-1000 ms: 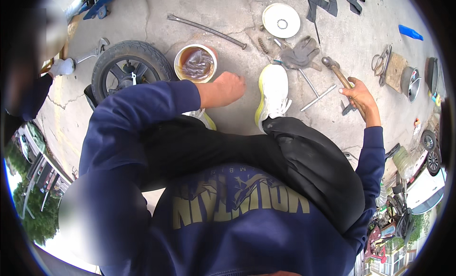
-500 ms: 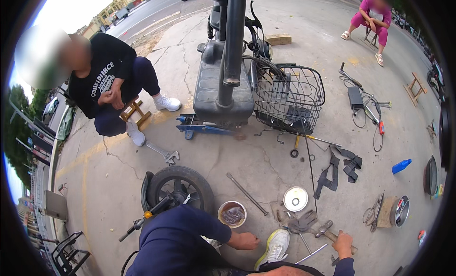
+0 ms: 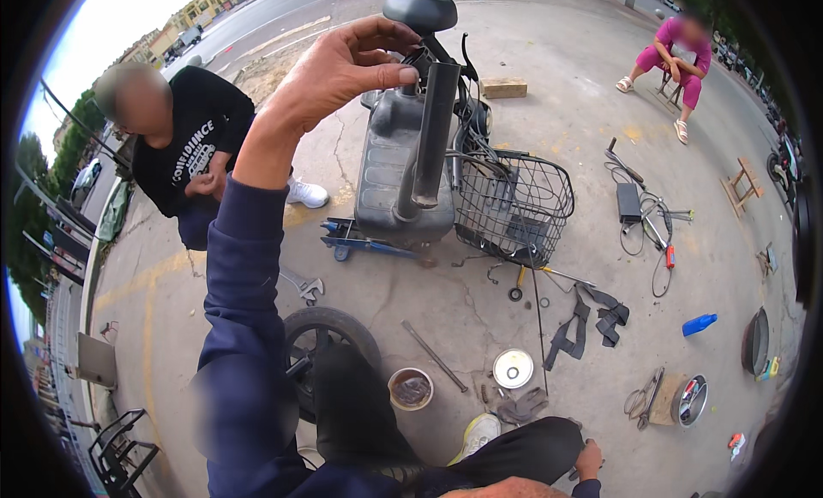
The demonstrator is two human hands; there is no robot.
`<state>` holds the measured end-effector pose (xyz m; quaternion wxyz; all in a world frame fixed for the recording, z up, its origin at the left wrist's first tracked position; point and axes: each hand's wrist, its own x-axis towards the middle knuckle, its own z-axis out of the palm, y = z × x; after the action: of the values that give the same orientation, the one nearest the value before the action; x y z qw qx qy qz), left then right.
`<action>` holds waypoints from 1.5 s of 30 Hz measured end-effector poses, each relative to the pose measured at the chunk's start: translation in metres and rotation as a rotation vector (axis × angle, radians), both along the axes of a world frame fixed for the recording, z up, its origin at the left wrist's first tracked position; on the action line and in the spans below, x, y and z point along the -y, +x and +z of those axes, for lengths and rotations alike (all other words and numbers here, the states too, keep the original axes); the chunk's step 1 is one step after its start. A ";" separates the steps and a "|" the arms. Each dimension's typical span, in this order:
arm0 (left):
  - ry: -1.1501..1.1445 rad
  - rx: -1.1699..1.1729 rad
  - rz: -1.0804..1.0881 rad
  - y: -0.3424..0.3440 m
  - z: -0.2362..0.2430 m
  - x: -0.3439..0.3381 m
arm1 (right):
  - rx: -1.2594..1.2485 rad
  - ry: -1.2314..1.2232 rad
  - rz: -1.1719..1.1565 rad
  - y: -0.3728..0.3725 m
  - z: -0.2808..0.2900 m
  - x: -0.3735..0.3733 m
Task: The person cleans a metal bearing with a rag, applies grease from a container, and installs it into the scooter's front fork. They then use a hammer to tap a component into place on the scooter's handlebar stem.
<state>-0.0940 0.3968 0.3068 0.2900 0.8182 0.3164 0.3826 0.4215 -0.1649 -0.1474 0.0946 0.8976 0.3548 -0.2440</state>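
My left hand (image 3: 356,74) is raised to the upper part of a partly stripped electric scooter (image 3: 394,172). Its thumb and fingers curl round a dark part beside the top of a thick black tube (image 3: 435,134), just below the round black seat (image 3: 420,12). What exactly it grips is unclear. Low at the right, behind my bent knee, my right hand (image 3: 590,459) is curled, with its fingers and anything in them mostly hidden. A grey work glove (image 3: 521,407) lies on the ground near that knee. By my other knee is a wheel with a black tyre (image 3: 364,339).
A blue floor jack (image 3: 377,245) sits under the scooter, beside a wire basket (image 3: 514,208). Around me lie a tub of brown liquid (image 3: 411,388), a metal bar (image 3: 435,357), a white tin (image 3: 513,369), and an adjustable wrench (image 3: 304,285). One person (image 3: 189,147) sits close at the left, another (image 3: 673,57) far right.
My left hand has risen from a loose fist by my knee to the scooter. My right hand, earlier gripping a hammer handle, is now partly behind my knee; the hammer is hidden.
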 end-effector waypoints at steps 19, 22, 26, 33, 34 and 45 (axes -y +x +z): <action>-0.163 -0.361 -0.116 0.041 0.008 -0.105 | 0.116 0.187 -0.346 0.039 0.112 0.034; -0.135 -0.426 -0.096 0.033 0.013 -0.098 | 0.093 0.203 -0.294 0.033 0.127 -0.002; -0.050 -0.457 0.025 0.037 0.008 -0.083 | 0.053 0.326 -0.295 0.029 0.151 -0.049; 0.028 -0.078 0.147 0.049 -0.051 -0.056 | -0.555 0.772 -0.257 -0.061 0.303 -0.215; 0.024 -0.001 0.185 0.056 -0.054 -0.052 | -0.685 0.818 -0.195 -0.071 0.325 -0.240; 0.362 0.233 0.491 0.100 -0.099 -0.040 | -0.932 0.732 0.321 -0.220 0.528 -0.495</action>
<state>0.0063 0.4365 0.2079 0.0733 0.7066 0.3958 0.5820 0.2014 0.3302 0.3806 -0.3494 0.6061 0.5504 -0.4556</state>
